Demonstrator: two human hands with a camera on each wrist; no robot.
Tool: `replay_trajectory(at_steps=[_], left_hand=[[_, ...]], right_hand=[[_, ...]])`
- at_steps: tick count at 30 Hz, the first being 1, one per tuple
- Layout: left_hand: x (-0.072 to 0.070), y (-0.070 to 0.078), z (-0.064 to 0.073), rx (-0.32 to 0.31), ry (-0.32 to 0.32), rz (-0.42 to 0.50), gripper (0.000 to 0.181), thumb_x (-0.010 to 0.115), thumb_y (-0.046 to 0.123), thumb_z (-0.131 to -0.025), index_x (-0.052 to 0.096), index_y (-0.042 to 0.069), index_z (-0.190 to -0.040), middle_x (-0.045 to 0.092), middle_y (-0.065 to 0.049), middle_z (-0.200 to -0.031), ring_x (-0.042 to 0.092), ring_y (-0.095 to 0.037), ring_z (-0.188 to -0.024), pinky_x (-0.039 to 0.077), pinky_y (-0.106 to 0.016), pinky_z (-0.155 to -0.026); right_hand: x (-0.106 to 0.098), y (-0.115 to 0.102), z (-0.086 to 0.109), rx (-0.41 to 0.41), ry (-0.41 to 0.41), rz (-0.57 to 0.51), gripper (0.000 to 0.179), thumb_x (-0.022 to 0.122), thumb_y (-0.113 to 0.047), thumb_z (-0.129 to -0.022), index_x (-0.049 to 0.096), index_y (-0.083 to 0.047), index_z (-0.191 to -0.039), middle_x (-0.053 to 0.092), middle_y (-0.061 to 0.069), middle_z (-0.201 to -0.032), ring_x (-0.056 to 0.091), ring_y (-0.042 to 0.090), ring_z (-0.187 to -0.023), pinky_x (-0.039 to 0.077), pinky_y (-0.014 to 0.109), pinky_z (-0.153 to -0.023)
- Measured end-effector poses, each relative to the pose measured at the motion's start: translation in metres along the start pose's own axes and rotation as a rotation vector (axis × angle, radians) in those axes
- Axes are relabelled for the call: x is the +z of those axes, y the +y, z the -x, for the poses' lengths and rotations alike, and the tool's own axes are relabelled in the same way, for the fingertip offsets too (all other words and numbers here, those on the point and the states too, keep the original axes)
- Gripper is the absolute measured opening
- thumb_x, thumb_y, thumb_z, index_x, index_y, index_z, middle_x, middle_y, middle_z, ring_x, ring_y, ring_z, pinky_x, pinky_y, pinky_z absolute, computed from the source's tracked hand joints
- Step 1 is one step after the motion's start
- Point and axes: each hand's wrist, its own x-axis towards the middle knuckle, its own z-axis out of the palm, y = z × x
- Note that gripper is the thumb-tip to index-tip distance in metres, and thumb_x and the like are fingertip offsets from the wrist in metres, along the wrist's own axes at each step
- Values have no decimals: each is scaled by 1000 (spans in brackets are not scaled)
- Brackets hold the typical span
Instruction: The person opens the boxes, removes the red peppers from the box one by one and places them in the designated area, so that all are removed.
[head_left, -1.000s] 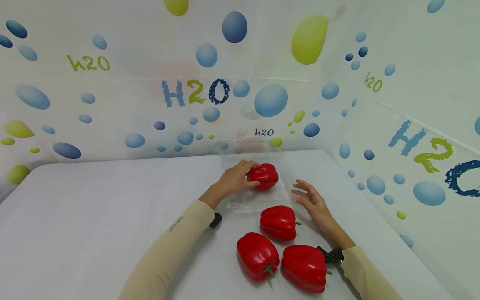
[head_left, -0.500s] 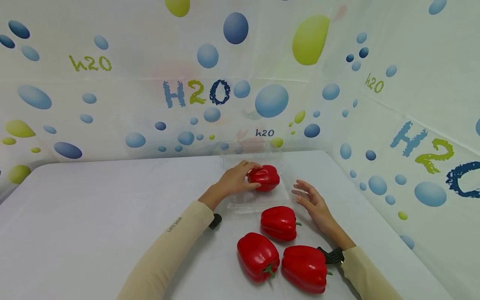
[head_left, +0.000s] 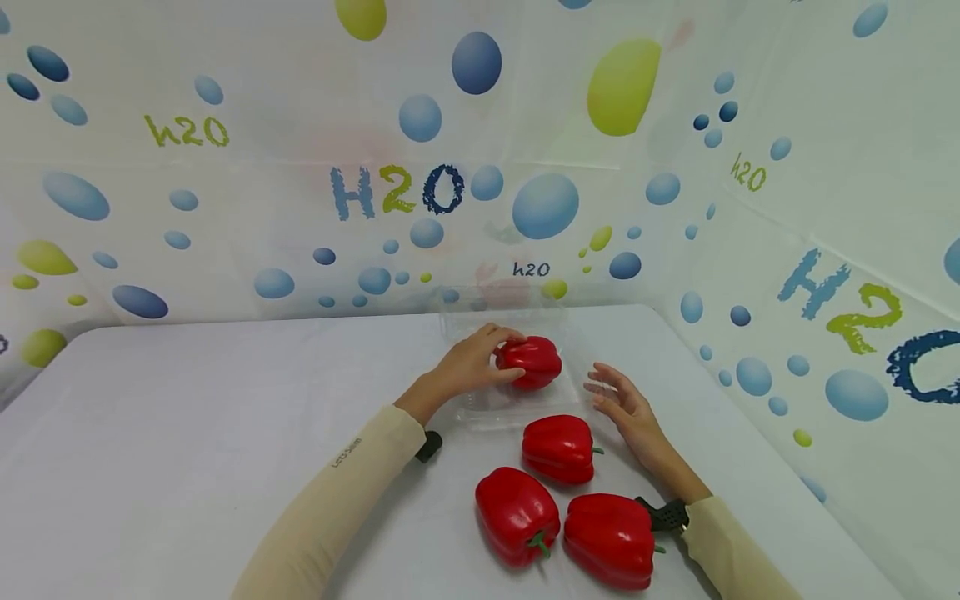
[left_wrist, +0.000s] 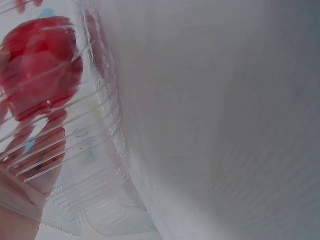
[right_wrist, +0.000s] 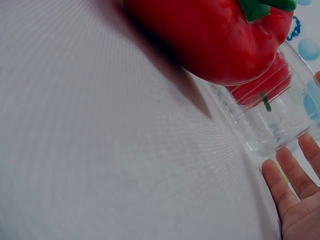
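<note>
A red bell pepper (head_left: pixel 532 362) lies in a clear plastic container (head_left: pixel 517 414), and my left hand (head_left: pixel 472 362) grips it from its left side, thumb in front and fingers over the top. Through the ribbed clear wall, the left wrist view shows the same bell pepper (left_wrist: pixel 42 65) with fingers around it. My right hand (head_left: pixel 630 412) is at the container's right side, fingers loosely bent and holding nothing. In the right wrist view the fingers of the right hand (right_wrist: pixel 295 195) reach up beside the container wall (right_wrist: pixel 265 135). A green stem shows on the pepper behind that wall.
Three more red bell peppers lie on the white table in front of the container: one nearest it (head_left: pixel 558 448), one at front left (head_left: pixel 517 517) and one at front right (head_left: pixel 609 540), beside the right wrist's black strap (head_left: pixel 663 514). A printed curtain (head_left: pixel 262 208) hangs behind.
The left hand and its bell pepper have shifted slightly nearer and to the right inside the container. The right hand stays nearly still, and the whole head view has moved a little.
</note>
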Motion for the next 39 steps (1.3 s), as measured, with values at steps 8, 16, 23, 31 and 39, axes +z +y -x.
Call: replay_trajectory(at_steps=[8, 16, 23, 31, 39], left_hand=[[-1, -1, 2, 26, 7, 32, 53, 75, 27, -86, 53, 17, -134, 52, -5, -130, 52, -20, -114, 54, -33, -89], [-1, -2, 4, 59, 16, 94, 53, 76, 23, -86, 53, 14, -133, 52, -5, -127, 51, -19, -111, 54, -29, -85], [-2, -3, 6, 64, 17, 125, 53, 77, 22, -85, 53, 14, -132, 52, -5, -126, 52, -19, -112, 54, -30, -87], [-4, -2, 11, 113, 21, 161, 54, 77, 18, -85, 53, 12, -132, 52, -8, -125, 53, -22, -112, 55, -40, -89], [-6, -1, 17, 158, 34, 170, 55, 77, 17, -84, 53, 12, -133, 53, -8, -127, 54, -22, -111, 56, -41, -87]], right_hand=[[1, 0, -1, 9, 7, -3, 58, 55, -14, -99, 30, -3, -150, 41, 22, -146, 54, 12, -125, 45, 19, -96], [1, 1, 1, 7, 12, 11, 58, 55, -16, -100, 29, -1, -150, 41, 23, -146, 54, 16, -126, 45, 18, -96], [3, 2, 1, 4, 17, 3, 57, 55, -13, -99, 31, -3, -149, 42, 24, -145, 55, 10, -123, 46, 19, -95], [4, 1, 0, -10, 13, -1, 57, 54, -14, -100, 29, -1, -150, 41, 25, -145, 55, 9, -123, 46, 19, -95], [5, -1, -1, -15, 8, -1, 57, 55, -15, -100, 30, -2, -150, 40, 26, -145, 55, 9, -123, 46, 18, -95]])
